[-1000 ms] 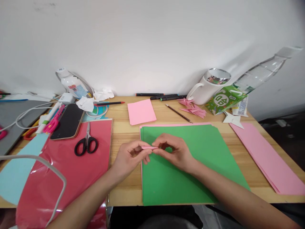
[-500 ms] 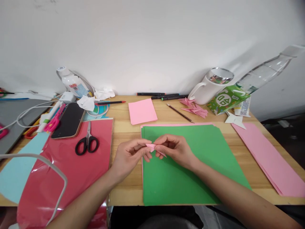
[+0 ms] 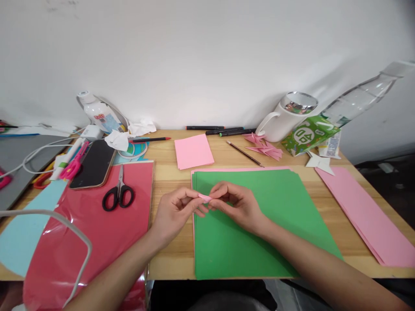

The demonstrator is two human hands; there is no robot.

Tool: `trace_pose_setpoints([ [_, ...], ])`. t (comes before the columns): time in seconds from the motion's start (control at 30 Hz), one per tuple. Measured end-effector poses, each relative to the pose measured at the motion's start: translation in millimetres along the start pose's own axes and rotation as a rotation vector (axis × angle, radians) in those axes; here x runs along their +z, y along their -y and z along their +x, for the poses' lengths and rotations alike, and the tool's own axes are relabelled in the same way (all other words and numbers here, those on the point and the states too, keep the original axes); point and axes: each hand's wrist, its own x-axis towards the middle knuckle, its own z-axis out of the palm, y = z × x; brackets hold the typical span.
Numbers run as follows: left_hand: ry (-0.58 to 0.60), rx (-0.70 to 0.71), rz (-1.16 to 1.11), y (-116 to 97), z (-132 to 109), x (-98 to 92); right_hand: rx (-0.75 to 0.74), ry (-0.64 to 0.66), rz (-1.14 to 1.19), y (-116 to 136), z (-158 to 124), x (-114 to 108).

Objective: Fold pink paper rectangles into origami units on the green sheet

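Observation:
A small folded piece of pink paper (image 3: 205,198) is pinched between my two hands, above the left edge of a stack of green paper (image 3: 259,250). My left hand (image 3: 177,211) grips its left end between thumb and fingers. On its right end, the thumb and forefinger of my right hand (image 3: 238,207) press together. Fingertips cover much of the folded paper. Beyond my hands lies a stack of square pink sheets (image 3: 194,151). Several folded pink paper pieces (image 3: 264,149) rest by the mug.
Black-handled scissors (image 3: 119,190) and a phone (image 3: 94,164) lie at left on red paper (image 3: 106,237). A pencil (image 3: 244,153), markers (image 3: 204,128), a white mug (image 3: 279,121), a green packet (image 3: 308,134) and a plastic bottle (image 3: 359,97) are behind. Pink strips (image 3: 366,211) lie at right.
The folded pink paper has turned in my fingers and looks narrower. The tip that stuck out below my right hand no longer shows. Both hands stay in nearly the same place.

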Motion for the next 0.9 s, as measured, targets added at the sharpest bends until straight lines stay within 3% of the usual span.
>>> trace_pose_setpoints([
  [0.3, 0.047, -0.025, 0.036, 2, -1, -2.5, -0.09, 0.008, -0.136, 4, 0, 0],
  [0.5, 0.105, 0.128, 0.175, 7, -3, -5.0, -0.11, 0.045, -0.159, 5, -1, 2],
  [0.63, 0.101, 0.14, 0.176, 10, -4, -2.4, -0.116, 0.017, -0.146, 5, -1, 2],
  [0.9, 0.115, 0.289, 0.402, 14, -7, -4.5, -0.26, 0.043, -0.401, 7, -3, 3],
])
